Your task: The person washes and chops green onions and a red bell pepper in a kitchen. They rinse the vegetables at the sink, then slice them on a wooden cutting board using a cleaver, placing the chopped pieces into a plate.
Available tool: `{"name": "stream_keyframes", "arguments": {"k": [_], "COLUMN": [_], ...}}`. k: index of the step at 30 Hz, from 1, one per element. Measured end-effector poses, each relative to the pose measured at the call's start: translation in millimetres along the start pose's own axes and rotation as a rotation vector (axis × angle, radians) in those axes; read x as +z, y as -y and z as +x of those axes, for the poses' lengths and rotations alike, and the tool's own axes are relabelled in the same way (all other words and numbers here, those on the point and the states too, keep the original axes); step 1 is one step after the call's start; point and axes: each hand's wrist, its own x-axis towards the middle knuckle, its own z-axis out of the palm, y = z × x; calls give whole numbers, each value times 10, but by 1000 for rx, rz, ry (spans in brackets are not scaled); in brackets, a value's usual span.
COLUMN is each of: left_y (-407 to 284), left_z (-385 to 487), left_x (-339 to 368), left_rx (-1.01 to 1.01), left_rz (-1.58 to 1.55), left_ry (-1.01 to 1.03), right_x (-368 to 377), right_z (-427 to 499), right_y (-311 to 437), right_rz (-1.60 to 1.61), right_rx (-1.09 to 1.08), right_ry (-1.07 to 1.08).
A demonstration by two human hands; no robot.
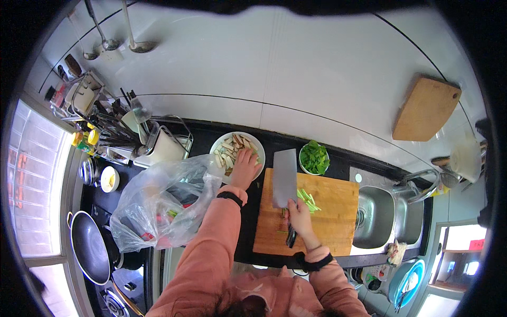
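Observation:
My right hand point(300, 218) grips the dark handle of a cleaver point(284, 174), its broad blade over the left part of a wooden cutting board point(328, 233). Cut green stalks point(308, 200) lie on the board, just right of the blade. My left hand point(244, 168) rests with fingers apart on sliced mushroom-like strips point(225, 155) in a white plate point(259, 147); whether it pinches any is hidden. Behind the board stands a white bowl of green leaves point(314, 157). Left of my left forearm is a clear plastic bag point(166, 206) with red and green things inside.
A steel double sink point(374, 214) with a faucet point(429, 188) adjoins the board's right side. At left are a wok point(91, 247), a small white bowl point(109, 179) and a utensil rack point(170, 146). A second cutting board point(428, 109) hangs on the wall.

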Motion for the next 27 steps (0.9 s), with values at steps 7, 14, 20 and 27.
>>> {"name": "stream_keyframes", "arguments": {"k": [7,14,20,27], "left_y": [-111,-418,-846,-905], "left_z": [34,-93,-601,-564], "left_x": [-206,-360,-185,-3], "left_rx": [-27,-137,-683,-903], "left_rz": [109,-135,-151,-69], "left_ry": [62,-89,156,75], "right_x": [-860,-1562,-1690,-1665], "right_z": [-525,-816,-681,-540], "right_y": [-145,-309,-430,-459], "right_rz": [-537,-949,-1063,-1093], "right_rx": [-134,-353,-359,-572], "right_ry": [-232,-257,-181,-6]}}
